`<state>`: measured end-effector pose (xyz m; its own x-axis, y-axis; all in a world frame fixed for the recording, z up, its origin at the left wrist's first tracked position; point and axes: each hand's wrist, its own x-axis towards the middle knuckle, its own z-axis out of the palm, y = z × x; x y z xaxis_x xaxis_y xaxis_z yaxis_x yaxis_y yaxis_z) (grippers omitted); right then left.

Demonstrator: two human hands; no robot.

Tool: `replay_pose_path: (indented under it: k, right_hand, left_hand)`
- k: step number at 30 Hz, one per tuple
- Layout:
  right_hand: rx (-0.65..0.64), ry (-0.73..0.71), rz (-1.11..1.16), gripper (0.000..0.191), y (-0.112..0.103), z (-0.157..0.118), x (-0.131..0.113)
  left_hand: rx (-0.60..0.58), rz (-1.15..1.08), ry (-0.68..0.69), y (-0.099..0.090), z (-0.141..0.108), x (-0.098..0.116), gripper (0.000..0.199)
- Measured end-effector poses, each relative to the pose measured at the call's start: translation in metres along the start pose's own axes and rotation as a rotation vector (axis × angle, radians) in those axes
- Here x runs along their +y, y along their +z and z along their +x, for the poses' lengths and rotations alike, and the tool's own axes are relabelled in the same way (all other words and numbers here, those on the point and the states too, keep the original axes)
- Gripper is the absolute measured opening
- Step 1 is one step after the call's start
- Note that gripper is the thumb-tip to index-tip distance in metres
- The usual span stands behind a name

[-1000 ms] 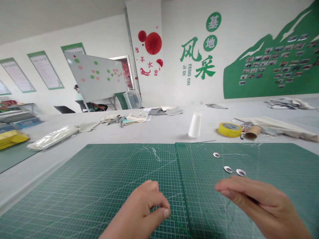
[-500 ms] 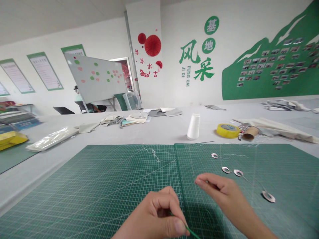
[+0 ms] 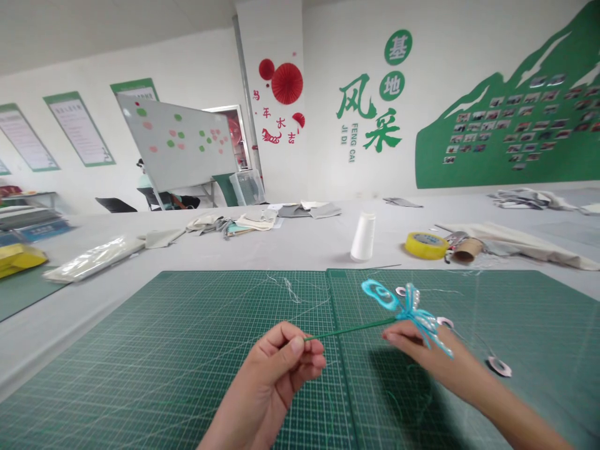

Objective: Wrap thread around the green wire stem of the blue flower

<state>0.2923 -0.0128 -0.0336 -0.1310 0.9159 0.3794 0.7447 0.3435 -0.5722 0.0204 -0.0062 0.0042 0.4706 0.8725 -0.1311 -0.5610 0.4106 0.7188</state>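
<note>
The left hand [image 3: 269, 375] is nearest, low in the view, its fingers [image 3: 300, 345] clenched around the lower end of a slim green stem [image 3: 349, 329]. The stem runs almost level across the seam of a green gridded cutting mat [image 3: 187, 375] to a turquoise wire butterfly [image 3: 403, 306] with beaded, looped wings, held in the air above the mat's right half. The right hand [image 3: 435, 356] is just beneath the butterfly, its fingers [image 3: 398, 336] stretched out close together under the wings; from this view I cannot tell whether they grip it or only sit behind it.

Beyond and to the right, small silver wire loops [image 3: 499, 367] lie on the mat, joined by fine thread, with one partly behind the butterfly. Past the mat's far edge, on the grey tabletop [image 3: 300, 250], stand a white thread cone [image 3: 363, 236], a roll of yellow tape [image 3: 425, 245] and a cardboard tube [image 3: 467, 250] on cream fabric [image 3: 515, 240]. A plastic packet [image 3: 94, 259] lies to the left, folded cloth pieces [image 3: 248, 220] lie further off, and a tilted whiteboard [image 3: 175, 144] stands beyond the tabletop
</note>
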Motion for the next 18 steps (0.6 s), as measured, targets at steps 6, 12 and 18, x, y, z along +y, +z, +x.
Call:
replay_pose_path:
  k: [6,12,18]
  right_hand:
    - [0.106,-0.095,0.029,0.048,0.033,-0.012,-0.040]
    - [0.089,0.008,0.542,0.041,0.058,-0.026,-0.071]
    - [0.035,0.041,0.333,0.030,0.053,-0.021,-0.071]
  left_hand:
    - [0.005,0.058,-0.041,0.005,0.004,-0.023,0.019]
    - [0.050,0.265,0.024,0.005,0.005,-0.028,0.024]
    - [0.071,0.538,0.148,0.004,0.004,-0.027,0.020]
